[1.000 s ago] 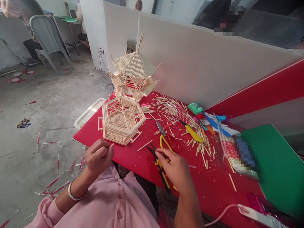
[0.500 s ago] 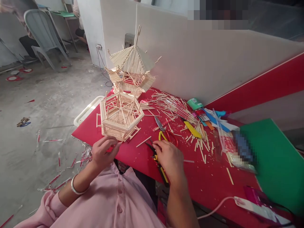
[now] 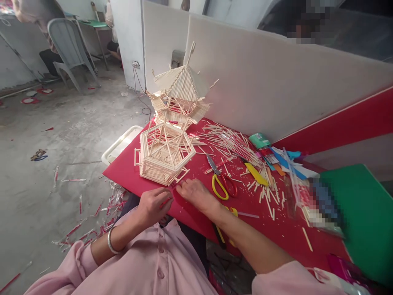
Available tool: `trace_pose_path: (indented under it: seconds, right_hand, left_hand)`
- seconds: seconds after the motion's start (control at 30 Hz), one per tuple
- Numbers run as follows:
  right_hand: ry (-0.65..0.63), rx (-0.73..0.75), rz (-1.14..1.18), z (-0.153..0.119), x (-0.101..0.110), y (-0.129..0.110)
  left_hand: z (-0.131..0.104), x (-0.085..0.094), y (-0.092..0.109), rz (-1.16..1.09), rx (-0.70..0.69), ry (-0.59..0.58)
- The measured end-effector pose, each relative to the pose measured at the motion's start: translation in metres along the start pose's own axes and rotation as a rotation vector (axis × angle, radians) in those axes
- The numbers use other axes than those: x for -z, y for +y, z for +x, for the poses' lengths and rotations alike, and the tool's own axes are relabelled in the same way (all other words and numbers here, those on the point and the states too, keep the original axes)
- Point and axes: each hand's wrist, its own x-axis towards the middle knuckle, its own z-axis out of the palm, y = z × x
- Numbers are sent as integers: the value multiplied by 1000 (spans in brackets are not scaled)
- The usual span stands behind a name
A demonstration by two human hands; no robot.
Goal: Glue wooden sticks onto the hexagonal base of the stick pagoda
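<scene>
My left hand (image 3: 156, 206) is at the table's front edge, its fingers curled together; anything in them is too small to make out. Close to its right, my right hand (image 3: 192, 192) has its fingertips pressed together above the red tabletop, their contents hidden. Just beyond both hands stands an open hexagonal stick frame (image 3: 166, 166). Behind that rises a stick pagoda with a pointed roof (image 3: 184, 84). Scissors (image 3: 217, 174) with one yellow and one red handle lie right of my right hand. Yellow-and-black pliers (image 3: 219, 235) are partly hidden under my right forearm.
Loose sticks (image 3: 236, 143) spread across the red table (image 3: 190, 217). A yellow-handled cutter (image 3: 256, 174), a green roll (image 3: 259, 140) and a green board (image 3: 362, 213) lie rightward. A white tray (image 3: 112, 149) is at left. People sit beyond near a grey chair (image 3: 67, 43).
My right hand has moved left, away from the pliers, and now is beside my left hand near the hexagonal frame. The view has shifted, with the scene lower and further right.
</scene>
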Motion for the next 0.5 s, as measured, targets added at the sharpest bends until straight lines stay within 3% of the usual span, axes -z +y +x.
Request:
trace_pose_path:
  seconds: [0.07, 0.13, 0.2, 0.27, 0.33, 0.4, 0.5]
  right_hand:
    - [1, 51, -12, -4, 9, -1]
    - [84, 67, 53, -15, 22, -7]
    - [327, -1, 300, -29, 34, -17]
    - [609, -195, 629, -40, 39, -29]
    - [788, -387, 901, -42, 38, -40]
    - [836, -470, 1073, -37, 30, -49]
    - [812, -481, 1172, -21, 19, -55]
  left_hand:
    - [-1, 8, 0, -33, 17, 58]
    - [-2, 21, 0, -74, 56, 133]
    - [0, 37, 2, -135, 126, 209]
    - [4, 51, 5, -222, 224, 273]
    - [12, 61, 7, -365, 345, 300]
    - [19, 65, 8, -550, 477, 299]
    - [27, 64, 6, -722, 638, 340]
